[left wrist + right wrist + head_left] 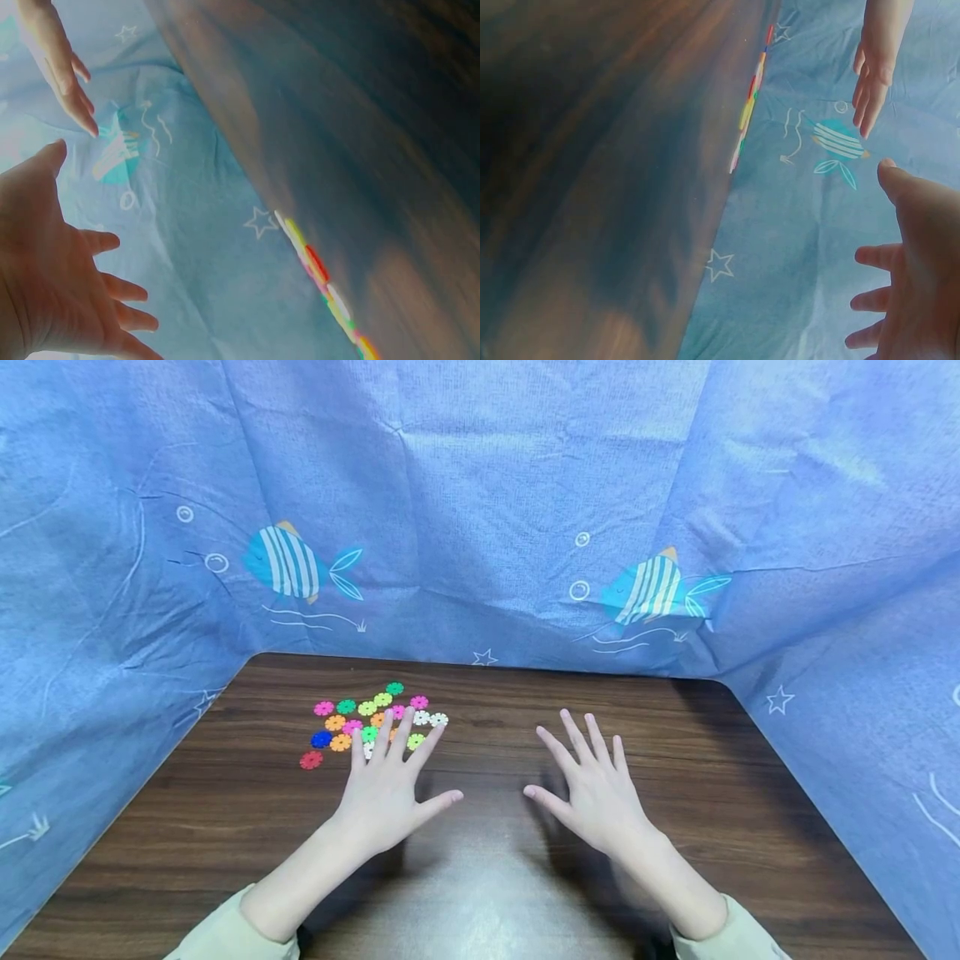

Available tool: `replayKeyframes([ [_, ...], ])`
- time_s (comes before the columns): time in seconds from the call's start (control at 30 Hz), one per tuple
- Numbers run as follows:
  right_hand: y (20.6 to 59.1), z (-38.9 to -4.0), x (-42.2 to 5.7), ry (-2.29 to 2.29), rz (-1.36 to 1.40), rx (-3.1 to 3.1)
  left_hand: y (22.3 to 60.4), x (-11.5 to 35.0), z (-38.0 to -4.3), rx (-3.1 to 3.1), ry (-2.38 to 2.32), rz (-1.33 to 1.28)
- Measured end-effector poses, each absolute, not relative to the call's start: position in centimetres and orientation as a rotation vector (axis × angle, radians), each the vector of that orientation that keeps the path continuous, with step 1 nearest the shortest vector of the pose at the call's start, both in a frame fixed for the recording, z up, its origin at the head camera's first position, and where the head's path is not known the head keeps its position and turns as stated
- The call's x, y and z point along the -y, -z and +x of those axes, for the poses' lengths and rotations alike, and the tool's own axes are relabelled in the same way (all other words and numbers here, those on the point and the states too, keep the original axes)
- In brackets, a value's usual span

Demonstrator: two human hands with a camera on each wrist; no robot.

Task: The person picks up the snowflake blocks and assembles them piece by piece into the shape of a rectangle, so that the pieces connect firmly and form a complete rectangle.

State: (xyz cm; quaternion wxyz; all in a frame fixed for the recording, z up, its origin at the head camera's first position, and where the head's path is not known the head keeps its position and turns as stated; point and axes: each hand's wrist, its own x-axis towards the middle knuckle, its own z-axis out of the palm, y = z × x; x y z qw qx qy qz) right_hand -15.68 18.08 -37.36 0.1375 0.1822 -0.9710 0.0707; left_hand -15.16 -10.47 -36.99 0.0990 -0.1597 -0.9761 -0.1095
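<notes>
Both hands hover over the dark table with fingers spread, palms down, holding nothing. In the head view the left hand (382,797) is nearest a scatter of small notched plastic discs, and its fingertips overlap part of them from this angle. Among these discs are a red disc (311,760), a blue disc (321,740), a dark green disc (394,688) and a white disc (438,719). Well to the right of them, the right hand (600,793) is apart from every disc. Each wrist view shows both hands raised above the tabletop.
The brown wood-grain table (712,760) has rounded far corners. Behind it and along both sides hangs a blue cloth (480,510) printed with striped fish, stars and bubbles. Light sleeves (240,931) cover the forearms near the table's front.
</notes>
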Motion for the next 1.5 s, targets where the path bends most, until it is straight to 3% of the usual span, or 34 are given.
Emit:
replayKeyframes([
  [0.87,33.9,-21.3,-12.5,-0.338,0.837,2.659,36.0,17.9,-18.0,2.895,0.368,-0.518],
  [1.5,36.8,-26.1,-5.8,-0.597,1.337,2.659,38.7,25.6,-22.6,2.887,0.496,-0.733],
])
